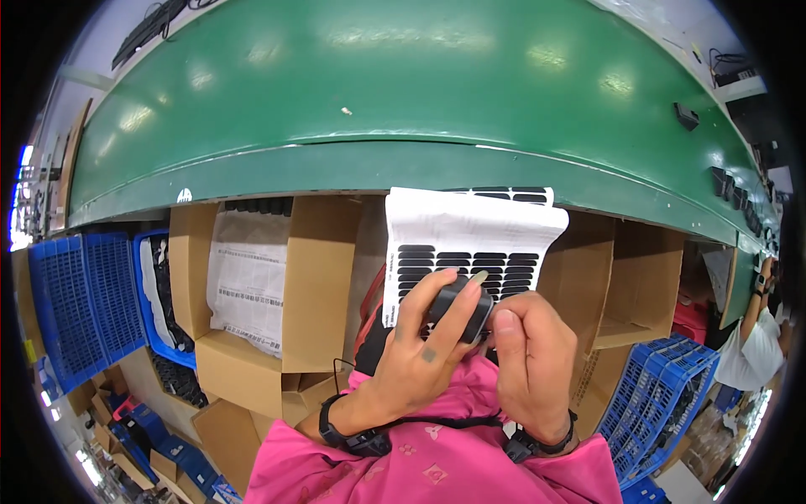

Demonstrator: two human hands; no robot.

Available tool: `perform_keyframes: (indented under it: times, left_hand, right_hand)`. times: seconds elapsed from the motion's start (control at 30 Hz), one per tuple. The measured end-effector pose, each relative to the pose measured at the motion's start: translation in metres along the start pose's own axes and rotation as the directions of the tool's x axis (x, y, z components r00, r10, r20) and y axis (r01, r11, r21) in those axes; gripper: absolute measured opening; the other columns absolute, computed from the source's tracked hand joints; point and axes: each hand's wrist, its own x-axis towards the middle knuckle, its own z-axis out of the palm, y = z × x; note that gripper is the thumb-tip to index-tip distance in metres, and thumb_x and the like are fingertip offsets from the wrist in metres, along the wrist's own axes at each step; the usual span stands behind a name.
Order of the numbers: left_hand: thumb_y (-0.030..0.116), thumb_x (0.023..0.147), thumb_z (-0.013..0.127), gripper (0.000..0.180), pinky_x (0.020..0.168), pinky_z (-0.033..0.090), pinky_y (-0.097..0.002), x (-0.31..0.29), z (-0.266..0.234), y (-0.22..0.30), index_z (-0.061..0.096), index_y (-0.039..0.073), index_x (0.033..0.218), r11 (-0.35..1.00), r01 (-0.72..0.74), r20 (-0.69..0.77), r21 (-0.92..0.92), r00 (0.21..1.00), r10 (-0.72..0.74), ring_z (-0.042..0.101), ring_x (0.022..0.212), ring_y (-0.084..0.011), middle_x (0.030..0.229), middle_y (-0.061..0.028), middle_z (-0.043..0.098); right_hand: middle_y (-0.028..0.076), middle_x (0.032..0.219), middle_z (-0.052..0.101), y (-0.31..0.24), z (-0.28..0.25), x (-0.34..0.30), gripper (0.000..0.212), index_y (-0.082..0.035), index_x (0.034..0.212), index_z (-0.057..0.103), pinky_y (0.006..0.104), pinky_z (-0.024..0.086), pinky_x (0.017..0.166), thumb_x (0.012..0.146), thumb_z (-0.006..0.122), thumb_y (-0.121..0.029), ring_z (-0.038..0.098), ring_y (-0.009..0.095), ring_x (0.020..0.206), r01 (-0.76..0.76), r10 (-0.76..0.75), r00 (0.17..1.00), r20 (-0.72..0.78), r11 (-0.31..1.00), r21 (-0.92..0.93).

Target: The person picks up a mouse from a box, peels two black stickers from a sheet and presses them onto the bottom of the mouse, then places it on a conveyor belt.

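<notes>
Work under way: left hand grasping a black device.
Labels remain on the sheet; whether the right hand pinches anything is unclear.

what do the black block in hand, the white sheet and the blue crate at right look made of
Black block: probably hard plastic, satin, with smooth rounded edges. White sheet: paper or thin film, fairly matte; it bends and curls. Blue crate: likely moulded plastic, slightly glossy, judging by its openwork walls.
</notes>
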Motion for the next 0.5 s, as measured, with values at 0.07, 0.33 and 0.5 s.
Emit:
perform_keyframes:
  times: [0.07,0.33,0.5]
  left_hand:
    - [0.003,0.088,0.059,0.049,0.089,0.05,-0.041,-0.002,0.003,-0.001,0.045,-0.001,0.135,0.999,-0.032,-0.003,-0.026,0.999,0.031,0.053,0.113,-0.0387,0.132,-0.0252,0.037]
    - [0.006,0.092,0.054,0.044,0.087,0.052,-0.0461,-0.006,0.003,-0.006,0.044,0.003,0.135,0.983,-0.157,-0.051,-0.094,0.987,0.153,0.055,0.111,-0.0437,0.13,-0.0262,0.036]
    - [-0.005,0.078,0.061,0.057,0.084,0.054,-0.0391,-0.004,0.002,-0.004,0.049,0.005,0.133,0.986,-0.136,-0.042,-0.092,0.99,0.132,0.054,0.111,-0.0372,0.132,-0.0239,0.038]
  right_hand:
    - [0.009,0.07,0.056,-0.003,-0.005,0.003,0.01,0.003,0.091,0.057,0.0305,0.043,0.052,0.092,0.054,-0.006,0.055,0.017,0.058,-0.132,0.121,0.99,0.072,0.979,0.158]
    - [0.004,0.067,0.055,-0.003,-0.017,0.004,0.011,0.001,0.091,0.052,0.0252,0.04,0.052,0.095,0.048,-0.008,0.049,0.009,0.057,-0.352,0.209,0.918,0.337,0.821,0.449]
    - [0.005,0.069,0.057,-0.006,-0.018,0.005,0.011,0.001,0.091,0.052,0.0246,0.041,0.053,0.095,0.047,-0.007,0.051,0.009,0.058,-0.381,0.251,0.906,0.342,0.836,0.395]
